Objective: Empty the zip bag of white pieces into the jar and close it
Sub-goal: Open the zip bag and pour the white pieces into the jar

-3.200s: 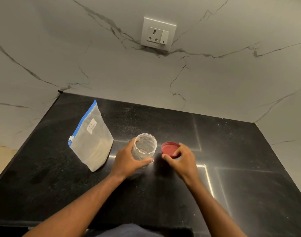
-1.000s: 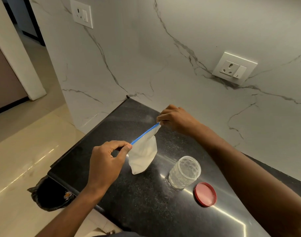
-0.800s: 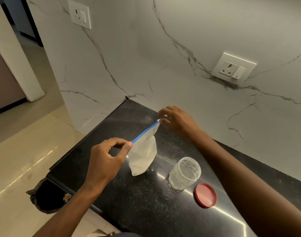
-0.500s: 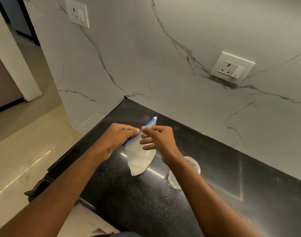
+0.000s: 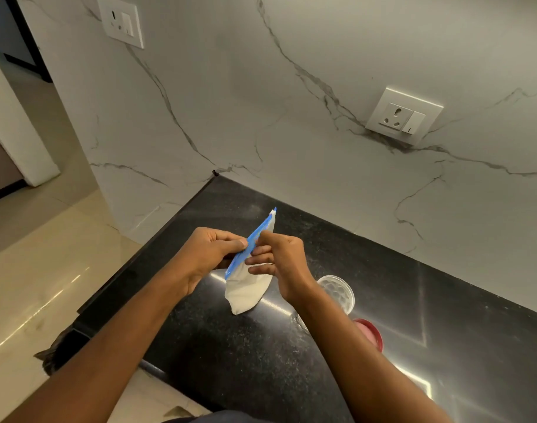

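The zip bag [image 5: 245, 290], clear with a blue zip strip and white contents, stands upright on the black counter [image 5: 230, 346]. My left hand [image 5: 206, 254] pinches the left lip of its top. My right hand [image 5: 281, 261] pinches the right lip at the same spot. The zip slider sits at the far end of the strip. Right of the bag stands the clear jar [image 5: 337, 293], open and empty, partly hidden by my right forearm. The red lid [image 5: 370, 332] lies flat on the counter just behind that forearm.
A marble wall with a socket plate [image 5: 403, 116] rises behind the counter; a second socket [image 5: 120, 21] is on the left wall. The counter's left edge drops to a tiled floor, where a dark bag [image 5: 59, 349] sits below.
My right hand let go of the zip's far end and came back to the middle of the bag's top, facing my left hand. The strip's two sides look slightly parted.
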